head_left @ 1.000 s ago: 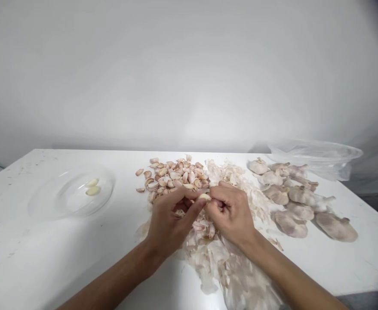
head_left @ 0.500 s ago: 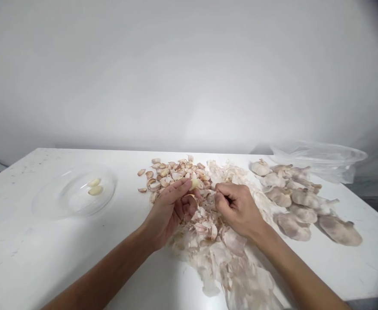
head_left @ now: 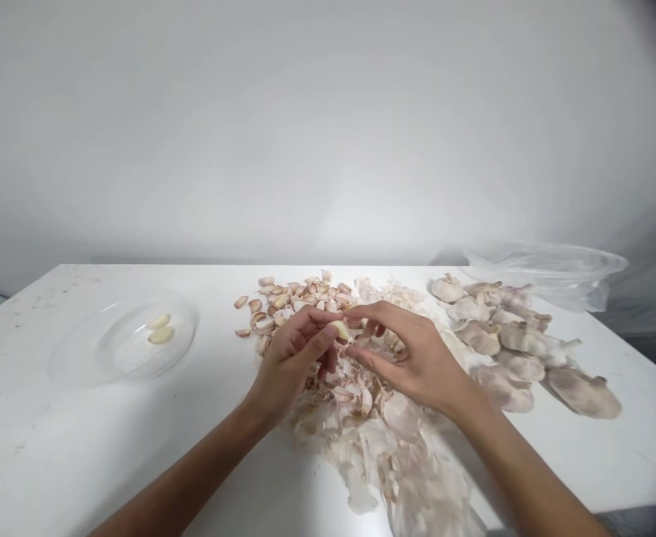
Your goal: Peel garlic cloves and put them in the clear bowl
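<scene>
A pale, peeled garlic clove (head_left: 341,330) is pinched between the thumb and fingers of my left hand (head_left: 297,354), above the pile of garlic skins (head_left: 380,447). My right hand (head_left: 411,350) has come up to the clove's right end. Its thumb and index finger are spread apart, one on either side of the clove's tip; whether they touch it I cannot tell. Behind my hands lie several unpeeled garlic cloves (head_left: 283,300), loosely heaped.
To the left, a clear glass plate (head_left: 118,365) holds two peeled cloves (head_left: 160,335). Several whole garlic bulbs (head_left: 523,339) are grouped on the right, with a clear plastic bag (head_left: 557,272) behind them. A wall (head_left: 328,134) rises behind the white table (head_left: 221,462).
My right hand has moved left to the clove, and its curled fingers have opened out. The left hand still pinches the clove, now tilted differently. The view has shifted slightly.
</scene>
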The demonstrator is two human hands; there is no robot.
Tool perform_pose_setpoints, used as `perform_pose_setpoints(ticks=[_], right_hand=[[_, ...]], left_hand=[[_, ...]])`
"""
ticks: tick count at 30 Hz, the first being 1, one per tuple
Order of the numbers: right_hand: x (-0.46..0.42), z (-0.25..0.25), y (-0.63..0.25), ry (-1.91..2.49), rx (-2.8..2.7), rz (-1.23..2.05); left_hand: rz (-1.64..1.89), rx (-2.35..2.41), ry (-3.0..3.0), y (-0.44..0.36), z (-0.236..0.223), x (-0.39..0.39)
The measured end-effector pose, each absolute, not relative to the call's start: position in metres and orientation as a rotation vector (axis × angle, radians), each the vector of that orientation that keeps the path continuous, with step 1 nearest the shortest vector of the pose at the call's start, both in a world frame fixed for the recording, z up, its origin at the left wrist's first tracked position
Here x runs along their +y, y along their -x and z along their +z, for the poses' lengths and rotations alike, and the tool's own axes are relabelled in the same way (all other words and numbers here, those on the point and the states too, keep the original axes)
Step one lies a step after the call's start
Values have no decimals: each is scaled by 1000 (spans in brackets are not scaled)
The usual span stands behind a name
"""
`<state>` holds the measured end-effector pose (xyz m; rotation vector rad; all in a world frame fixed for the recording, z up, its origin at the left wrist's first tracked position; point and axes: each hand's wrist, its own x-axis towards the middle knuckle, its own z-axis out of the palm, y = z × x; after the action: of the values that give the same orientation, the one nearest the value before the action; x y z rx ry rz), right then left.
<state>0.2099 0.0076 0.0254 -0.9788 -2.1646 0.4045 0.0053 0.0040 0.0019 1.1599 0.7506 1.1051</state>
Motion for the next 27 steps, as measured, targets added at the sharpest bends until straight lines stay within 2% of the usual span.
perform_pose_setpoints(ticks=[6,13,27], right_hand=[[11,17,-206,734,-1996,339],[13,18,-214,577,-2120,269],[9,28,-214,775,-2021,227]], left_hand=[[1097,757,-1216,-4,-1,4],[1055,757,-1186,-3,5,5],[1001,749,-1345,3,4,7]])
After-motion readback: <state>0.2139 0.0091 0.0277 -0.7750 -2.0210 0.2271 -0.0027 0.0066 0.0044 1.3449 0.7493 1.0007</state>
